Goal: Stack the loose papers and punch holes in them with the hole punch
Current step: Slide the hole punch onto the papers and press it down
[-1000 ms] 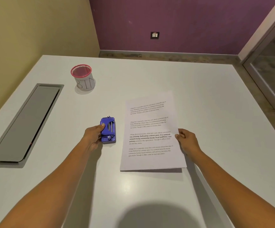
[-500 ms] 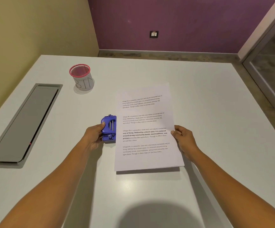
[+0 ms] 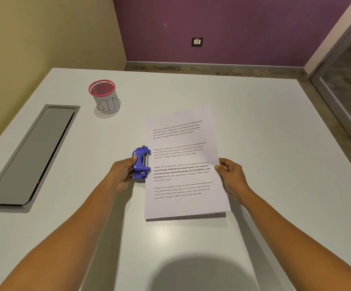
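Nearest the camera, two bare forearms reach out over the white tabletop [image 3: 191, 244], and between them the stack of white printed papers [image 3: 183, 164] lies with its near edge casting a thin shadow, so that end seems slightly lifted off the surface. The right hand [image 3: 230, 177] holds the stack's right edge in a narrow pinch, thumb on top and fingers below. The left hand [image 3: 123, 175] has its grip closed around the small blue plastic hole punch [image 3: 141, 163], thumb on the top of the lever, fingers hidden beneath.

What has changed over the last second is the gap: the papers have slid leftward across the tabletop, from lying just beside the punch to meeting it, while the punch has barely moved. The stack's left edge now sits at the punch's open side, touching it or just inside the slot; which of the two cannot be told from here. The stacking looks finished and the feeding step looks nearly done. My judgement is that the edge must seat fully and squarely before the lever is pressed, or the holes will land crooked or shallow.

Further off, to the far left, stand a grey recessed cable hatch [image 3: 31, 154] and a pink-rimmed mesh cup marked "BIN" [image 3: 105, 97], well apart from the work.
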